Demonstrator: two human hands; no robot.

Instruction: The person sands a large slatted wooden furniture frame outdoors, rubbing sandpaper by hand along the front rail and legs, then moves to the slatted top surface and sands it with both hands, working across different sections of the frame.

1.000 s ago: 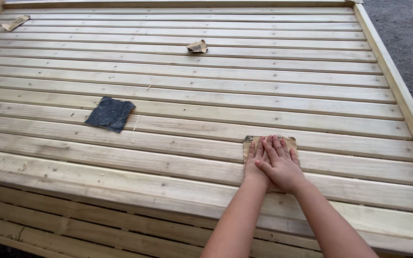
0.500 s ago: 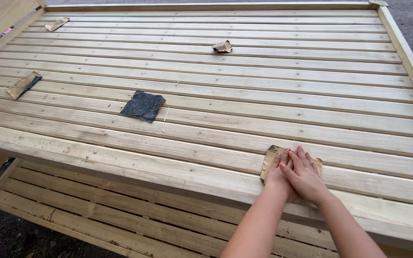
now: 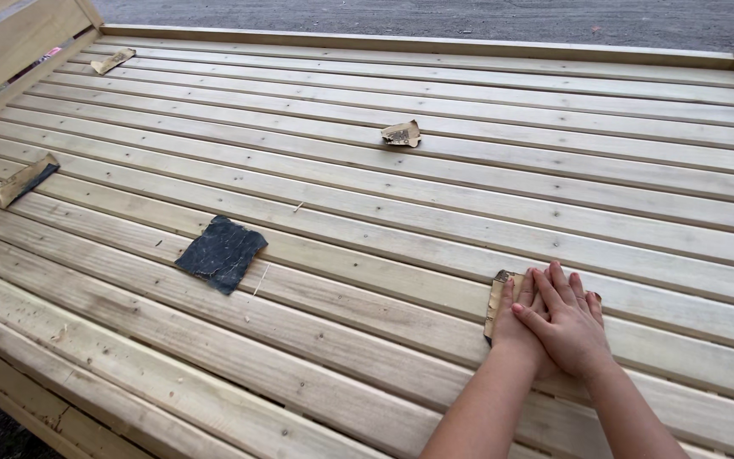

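The head view looks down on a large slatted wooden panel [image 3: 435, 170] of pale boards running left to right, framed by a raised wooden edge along the far side, with dark gravel ground [image 3: 469, 17] beyond it. At the near right, both hands lie stacked and flat on one board: the right hand [image 3: 567, 327] rests on top of the left hand [image 3: 520, 327], fingers stretched out and pointing away from the person, neither curled around anything. Under them is a tan sheet of sandpaper [image 3: 497, 302], pressed against the wood, with only its left edge and a small far-right corner showing past the hands. Both bare forearms come up from the bottom edge of the view. To the left of the hands, well apart, a dark grey sheet of sandpaper [image 3: 221, 253] lies flat across the boards, grit side up, one corner pointing toward the near edge. Farther off, near the middle of the panel, a small crumpled tan scrap of sandpaper [image 3: 402, 133] sits on a slat. At the far left, a folded piece [image 3: 25, 179] with a tan back and dark face lies on the boards, and another tan strip [image 3: 113, 60] lies at the far left corner beside an upright wooden board [image 3: 10, 42].
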